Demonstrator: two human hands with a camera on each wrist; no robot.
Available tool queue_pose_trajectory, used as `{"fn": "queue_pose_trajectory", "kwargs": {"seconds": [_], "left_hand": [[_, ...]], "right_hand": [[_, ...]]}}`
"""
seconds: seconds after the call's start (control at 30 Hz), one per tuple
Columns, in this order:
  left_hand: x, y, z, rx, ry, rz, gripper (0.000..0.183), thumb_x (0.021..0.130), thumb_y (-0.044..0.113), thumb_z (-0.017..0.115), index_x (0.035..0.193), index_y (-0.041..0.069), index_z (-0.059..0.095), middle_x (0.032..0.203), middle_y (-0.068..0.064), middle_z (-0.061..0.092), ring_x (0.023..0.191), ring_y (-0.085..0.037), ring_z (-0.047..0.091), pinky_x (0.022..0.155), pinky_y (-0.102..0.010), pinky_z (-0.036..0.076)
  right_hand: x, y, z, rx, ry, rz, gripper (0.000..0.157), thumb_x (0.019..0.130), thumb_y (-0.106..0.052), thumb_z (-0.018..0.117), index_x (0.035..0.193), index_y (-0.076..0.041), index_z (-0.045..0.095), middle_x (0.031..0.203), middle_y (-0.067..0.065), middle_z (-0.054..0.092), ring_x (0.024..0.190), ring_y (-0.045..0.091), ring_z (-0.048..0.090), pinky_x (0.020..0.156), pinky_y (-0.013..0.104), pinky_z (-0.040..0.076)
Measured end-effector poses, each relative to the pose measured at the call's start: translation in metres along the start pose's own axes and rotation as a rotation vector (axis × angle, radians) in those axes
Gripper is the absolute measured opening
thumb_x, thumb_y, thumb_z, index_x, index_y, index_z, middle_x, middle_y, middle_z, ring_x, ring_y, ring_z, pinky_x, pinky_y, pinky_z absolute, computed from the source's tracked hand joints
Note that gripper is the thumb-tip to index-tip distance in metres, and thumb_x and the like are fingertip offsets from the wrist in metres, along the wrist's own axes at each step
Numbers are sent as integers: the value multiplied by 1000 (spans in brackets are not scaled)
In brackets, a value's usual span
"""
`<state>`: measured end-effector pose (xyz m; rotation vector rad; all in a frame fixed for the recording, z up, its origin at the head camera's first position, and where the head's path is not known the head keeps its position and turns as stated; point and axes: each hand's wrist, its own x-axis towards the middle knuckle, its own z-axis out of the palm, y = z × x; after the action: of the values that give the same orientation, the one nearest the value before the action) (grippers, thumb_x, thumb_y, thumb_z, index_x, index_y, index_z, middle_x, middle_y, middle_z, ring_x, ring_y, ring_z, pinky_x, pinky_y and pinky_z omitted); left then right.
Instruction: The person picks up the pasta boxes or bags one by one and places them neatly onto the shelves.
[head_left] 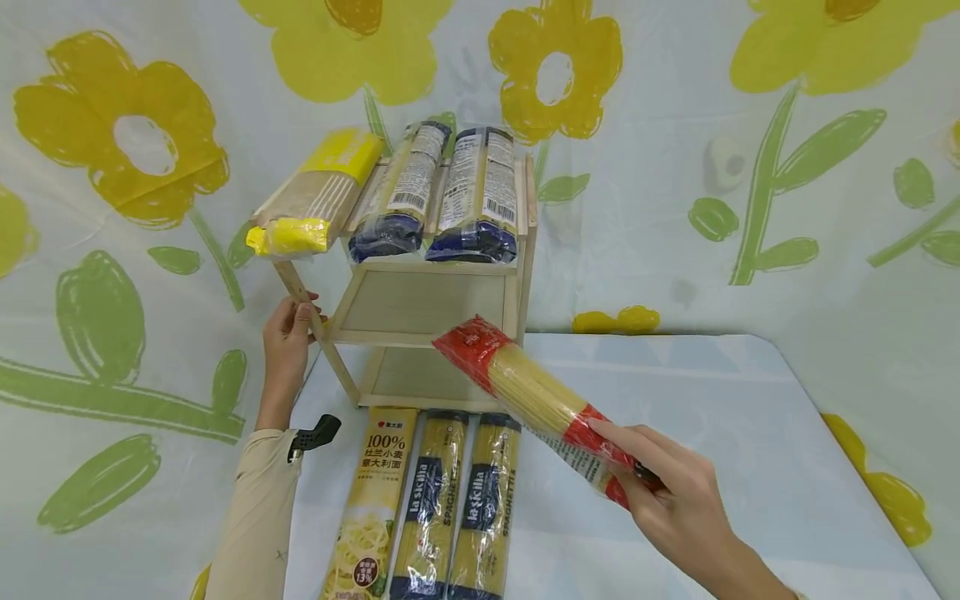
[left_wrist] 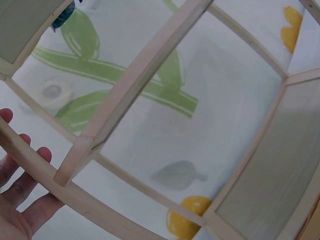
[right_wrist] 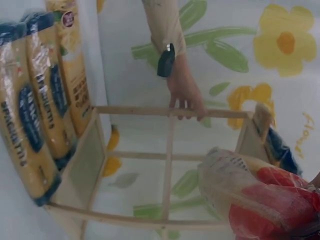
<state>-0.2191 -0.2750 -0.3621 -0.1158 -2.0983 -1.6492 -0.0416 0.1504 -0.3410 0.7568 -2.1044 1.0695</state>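
Observation:
My right hand (head_left: 678, 492) grips one end of a clear packet of spaghetti (head_left: 536, 387) with red ends. The packet slants up and left, its far end overlapping the middle tier of a wooden shelf rack (head_left: 431, 337) in the head view. In the right wrist view the spaghetti packet (right_wrist: 270, 200) looms close and blurred. At the rack's left side, my left hand (head_left: 288, 329) holds the upright post, fingers wrapped behind it. The left wrist view shows that left hand (left_wrist: 25, 195) around the wooden post (left_wrist: 95, 212).
On the rack's top tier lie a yellow-ended noodle packet (head_left: 318, 187) and two blue-ended packets (head_left: 401, 192). Before the rack lie a yellow pasta packet (head_left: 371, 508) and two La Sicilia spaghetti packets (head_left: 427, 508) side by side on the pale table (head_left: 712, 400). A flowered cloth (head_left: 645, 208) hangs behind.

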Motion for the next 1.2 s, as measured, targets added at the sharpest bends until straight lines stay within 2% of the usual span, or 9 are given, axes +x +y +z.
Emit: {"fn": "queue_pose_trajectory", "kwargs": {"seconds": [0.1, 0.47, 0.57, 0.7, 0.83, 0.93, 1.07, 1.13, 1.2], "left_hand": [[0, 0, 0, 0, 0, -5, 27, 101, 23, 44, 114, 5, 59, 92, 3, 57, 93, -24, 60, 73, -22, 51], [2, -3, -1, -2, 4, -22, 29, 101, 25, 44, 116, 4, 58, 93, 2, 57, 96, -30, 58, 74, -21, 51], [2, -2, -1, -17, 6, -24, 28, 100, 24, 45, 115, 5, 59, 93, 1, 57, 94, -27, 59, 73, -21, 51], [1, -1, -1, -31, 4, -18, 25, 100, 23, 45, 112, 7, 61, 92, 0, 58, 92, -23, 61, 72, -21, 51], [0, -2, 3, -32, -11, -11, 25, 100, 23, 45, 113, 7, 61, 91, 0, 58, 92, -23, 61, 72, -21, 51], [1, -1, 5, -27, -17, -2, 27, 100, 24, 45, 114, 7, 60, 92, 1, 58, 92, -24, 61, 72, -22, 51], [1, 0, 5, -6, 0, 8, 27, 100, 24, 45, 112, 5, 60, 91, 3, 58, 92, -26, 60, 71, -22, 51], [1, 0, 3, -9, 8, 1, 27, 100, 24, 45, 112, 4, 59, 91, 3, 58, 92, -27, 60, 71, -21, 51], [3, -6, 2, -19, 16, -13, 26, 100, 24, 46, 113, 5, 60, 91, 2, 58, 92, -26, 60, 71, -20, 51]], "right_hand": [[13, 1, 15, -13, 26, 26, 52, 64, 20, 67, 108, -8, 70, 86, 3, 67, 57, 4, 47, 46, 12, 34], [72, 22, 81, -26, 103, 132, 42, 76, 17, 63, 111, -5, 71, 82, 13, 67, 58, 17, 54, 41, 23, 36], [87, 31, 100, -78, 123, 160, 41, 76, 14, 61, 111, -5, 71, 84, 16, 68, 62, 22, 59, 43, 26, 37], [96, 41, 124, -220, 116, 192, 46, 72, 14, 56, 111, -6, 70, 74, 16, 64, 56, 25, 55, 43, 29, 32], [98, 44, 136, -423, -10, 279, 50, 75, 15, 54, 116, -11, 68, 73, 17, 59, 46, 24, 46, 40, 30, 29], [104, 38, 137, -579, -190, 338, 50, 77, 10, 58, 120, -14, 64, 77, 18, 58, 43, 21, 39, 39, 29, 30], [112, 30, 141, -745, -406, 317, 44, 77, -1, 66, 120, -11, 60, 78, 17, 57, 45, 18, 42, 37, 29, 34], [114, 30, 148, -797, -438, 285, 44, 78, -7, 69, 120, -9, 59, 79, 16, 58, 48, 20, 49, 38, 30, 39], [117, 33, 156, -836, -409, 251, 36, 78, -9, 71, 112, -6, 62, 75, 14, 58, 52, 22, 55, 40, 32, 43]]}}
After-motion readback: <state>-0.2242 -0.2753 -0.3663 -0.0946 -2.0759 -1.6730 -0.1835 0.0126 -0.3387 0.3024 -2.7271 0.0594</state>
